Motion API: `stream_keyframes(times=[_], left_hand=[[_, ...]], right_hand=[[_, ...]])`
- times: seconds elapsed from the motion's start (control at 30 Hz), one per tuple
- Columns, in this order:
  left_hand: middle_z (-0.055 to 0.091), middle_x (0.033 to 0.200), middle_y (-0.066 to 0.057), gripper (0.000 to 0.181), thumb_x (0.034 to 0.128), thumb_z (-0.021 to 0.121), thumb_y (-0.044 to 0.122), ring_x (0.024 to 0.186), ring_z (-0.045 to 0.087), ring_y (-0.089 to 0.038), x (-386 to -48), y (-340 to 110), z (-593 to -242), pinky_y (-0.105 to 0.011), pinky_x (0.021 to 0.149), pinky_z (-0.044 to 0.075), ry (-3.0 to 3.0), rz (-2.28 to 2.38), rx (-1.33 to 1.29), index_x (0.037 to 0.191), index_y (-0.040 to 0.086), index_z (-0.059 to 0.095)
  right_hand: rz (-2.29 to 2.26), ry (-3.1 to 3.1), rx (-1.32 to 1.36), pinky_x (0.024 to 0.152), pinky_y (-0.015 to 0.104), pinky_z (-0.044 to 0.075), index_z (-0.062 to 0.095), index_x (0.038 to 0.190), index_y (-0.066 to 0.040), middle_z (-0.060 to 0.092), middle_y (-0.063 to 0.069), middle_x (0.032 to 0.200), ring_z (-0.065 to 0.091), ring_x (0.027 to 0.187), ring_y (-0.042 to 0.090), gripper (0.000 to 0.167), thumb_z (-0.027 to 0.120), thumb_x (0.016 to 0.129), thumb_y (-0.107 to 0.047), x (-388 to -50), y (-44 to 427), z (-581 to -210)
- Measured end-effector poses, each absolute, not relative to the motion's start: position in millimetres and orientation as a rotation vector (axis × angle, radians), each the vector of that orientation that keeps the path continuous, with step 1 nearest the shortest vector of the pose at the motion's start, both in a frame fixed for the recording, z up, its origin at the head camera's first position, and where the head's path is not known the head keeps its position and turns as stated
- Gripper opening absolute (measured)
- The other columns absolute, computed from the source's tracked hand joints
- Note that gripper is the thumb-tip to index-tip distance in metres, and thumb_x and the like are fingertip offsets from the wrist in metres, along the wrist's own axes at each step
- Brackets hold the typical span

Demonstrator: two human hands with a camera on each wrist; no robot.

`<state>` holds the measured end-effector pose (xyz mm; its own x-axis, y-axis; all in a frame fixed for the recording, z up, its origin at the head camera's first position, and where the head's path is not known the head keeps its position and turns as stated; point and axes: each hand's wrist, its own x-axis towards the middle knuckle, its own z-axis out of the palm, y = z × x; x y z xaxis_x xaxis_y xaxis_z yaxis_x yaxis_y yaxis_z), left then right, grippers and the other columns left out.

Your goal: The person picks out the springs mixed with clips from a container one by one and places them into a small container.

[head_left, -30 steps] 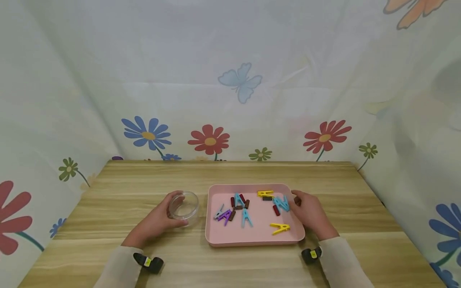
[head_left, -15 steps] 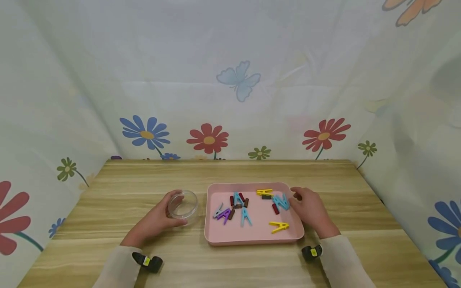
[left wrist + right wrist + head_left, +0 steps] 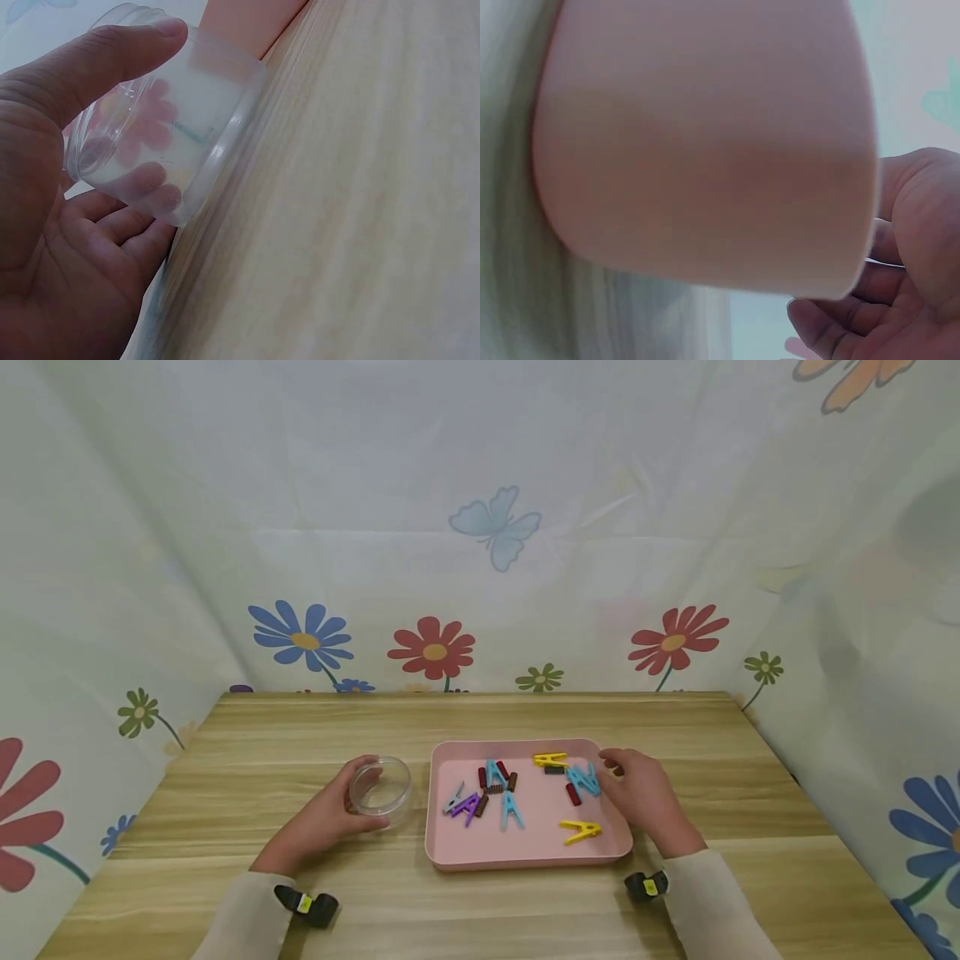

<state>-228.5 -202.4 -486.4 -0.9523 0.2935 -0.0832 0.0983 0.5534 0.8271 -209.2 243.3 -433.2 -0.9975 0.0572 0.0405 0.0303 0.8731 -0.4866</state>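
My left hand (image 3: 326, 814) grips a clear, round, open-topped jar (image 3: 381, 793). Its thumb lies across one side of the jar (image 3: 195, 112) in the left wrist view, with fingers behind it. At the right rim of a pink tray (image 3: 525, 852) is my right hand (image 3: 645, 789), fingers bent. The right wrist view shows the tray wall (image 3: 705, 165) hiding parts of those fingers, so I cannot tell whether they pinch the rim. Inside the tray lie blue clothespins (image 3: 512, 811), yellow clothespins (image 3: 581, 832), a purple clothespin (image 3: 467, 808) and a grey clothespin (image 3: 454, 799).
Several small dark red and brown ribbed cylinders, such as a red one (image 3: 573, 794) and a brown one (image 3: 482, 806), are scattered in the tray. A wood-grain table (image 3: 360, 918) carries everything. Flower-printed cloth (image 3: 495, 635) hangs behind and at both sides.
Everything has shifted very slightly in the head view as the camera tilts. Both hands stay about where they were beside the jar and tray.
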Motion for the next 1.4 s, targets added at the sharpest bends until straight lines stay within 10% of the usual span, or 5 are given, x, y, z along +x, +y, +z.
stream_keyframes(times=[1.4], left_hand=[[0.038,0.154,-0.011,0.094,0.0722,0.085,0.037,0.144,0.033,-0.033,-227,-202,-485,-0.058,0.113,0.03,2.546,1.385,0.341,0.145,0.031,0.026]], right_hand=[[0.728,-2.99,0.109,0.087,0.043,0.056,0.064,0.123,-0.007,0.066,0.011,0.119,0.062,0.097,0.024,0.037,0.07,0.089,-0.02,-203,220,-439]])
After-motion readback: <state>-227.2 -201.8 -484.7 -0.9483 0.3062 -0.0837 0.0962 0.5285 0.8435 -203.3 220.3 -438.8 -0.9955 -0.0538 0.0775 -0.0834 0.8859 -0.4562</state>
